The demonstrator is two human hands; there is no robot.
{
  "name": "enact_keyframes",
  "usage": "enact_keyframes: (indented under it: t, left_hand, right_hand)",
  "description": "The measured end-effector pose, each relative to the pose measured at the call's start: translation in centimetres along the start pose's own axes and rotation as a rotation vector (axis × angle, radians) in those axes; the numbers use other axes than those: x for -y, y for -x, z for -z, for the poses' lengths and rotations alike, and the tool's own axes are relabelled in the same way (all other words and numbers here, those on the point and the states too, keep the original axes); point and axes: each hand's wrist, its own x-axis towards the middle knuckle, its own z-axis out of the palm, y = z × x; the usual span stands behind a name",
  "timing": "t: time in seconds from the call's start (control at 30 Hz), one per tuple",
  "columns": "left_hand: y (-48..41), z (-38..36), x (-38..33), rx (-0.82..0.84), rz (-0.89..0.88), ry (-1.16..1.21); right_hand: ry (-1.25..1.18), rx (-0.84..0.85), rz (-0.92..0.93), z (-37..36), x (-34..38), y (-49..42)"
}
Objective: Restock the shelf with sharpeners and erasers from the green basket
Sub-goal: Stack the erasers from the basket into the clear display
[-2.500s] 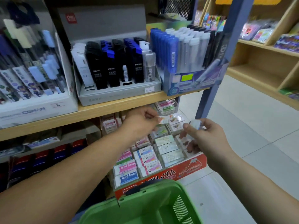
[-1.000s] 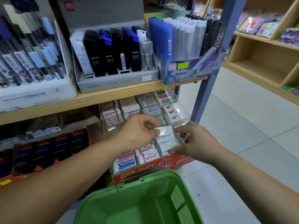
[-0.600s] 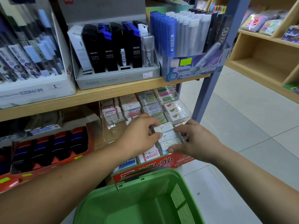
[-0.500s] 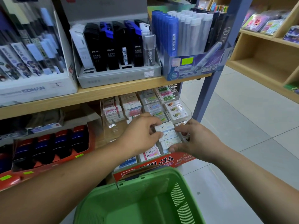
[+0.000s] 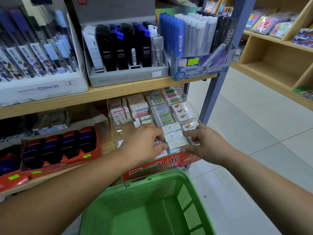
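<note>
Presently stretched over the green basket (image 5: 147,206) with both bare arms (only its near rim and slatted walls in view, low in the frame, just before the shelving). Working at the lower shelf, in a stepped clear display (image 5: 116,133) packed with rows of wrapped erasers. Bracketing one column of white erasers (image 5: 174,135) in the front tier of that display. Pinching the wrappers at the column's left edge with the left hand (image 5: 144,143), fingers curled tight, thumb tucked beneath. Gripping the right edge with the right hand (image 5: 205,145), index finger at the top of the column, thumb at the bottom, the erasers caught between them. Just below the hands, fronting the display, a red eraser carton (image 5: 171,161) lettered HARD ERASER, close to the basket's far rim; touching it or not, cannot tell. Left of the display on the same level, a red tray (image 5: 59,164) of dark items with red and blue bands. Overhead on the wooden shelf board (image 5: 101,94), side by side: a white box (image 5: 42,89) marked CONAN with pens, a grey tray (image 5: 128,77) of black and blue lead cases, a bluish box (image 5: 199,68) of blue and white tubes. Right of all this, a blue upright post (image 5: 218,78), pale floor tiles (image 5: 245,133) and more wooden shelving (image 5: 271,65) across the aisle.
</note>
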Motion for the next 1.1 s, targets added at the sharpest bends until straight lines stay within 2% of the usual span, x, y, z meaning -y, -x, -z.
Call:
enact_keyframes:
  t: [0.3,0.47,0.53,0.6,0.67,0.77,0.87,1.1]
  left_hand:
    - [-0.4,-0.3,-0.4,0.007,-0.068,-0.058]
    - [2.4,3.2,2.0,-0.054,-0.003,-0.069]
    - [4.5,4.5,3.4,-0.074,0.050,-0.124]
    - [6.6,4.8,4.3,-0.027,0.090,-0.147]
    - [7.9,4.3,4.7,-0.007,0.048,-0.231]
    - [9.0,3.5,5.4,0.030,0.017,-0.332]
    - [9.7,3.2,6.1,0.074,0.012,-0.328]
    - [9.7,3.1,7.1,0.033,-0.018,-0.244]
  right_hand:
    - [0.076,0.014,0.007,0.0,0.1,0.0]
    - [0.081,-0.089,-0.057,0.0,0.4,0.9]
    - [0.155,-0.188,0.009,-0.7,0.8,1.3]
    - [0.247,-0.230,0.142,-1.9,1.5,1.6]
    - [0.317,-0.141,0.229,-3.2,2.0,1.2]
    - [0.419,-0.003,0.231,-4.7,2.4,0.2]
    - [0.474,0.009,0.219,-5.2,2.6,-0.1]
    - [0.464,-0.015,0.216,-5.6,2.5,-0.2]
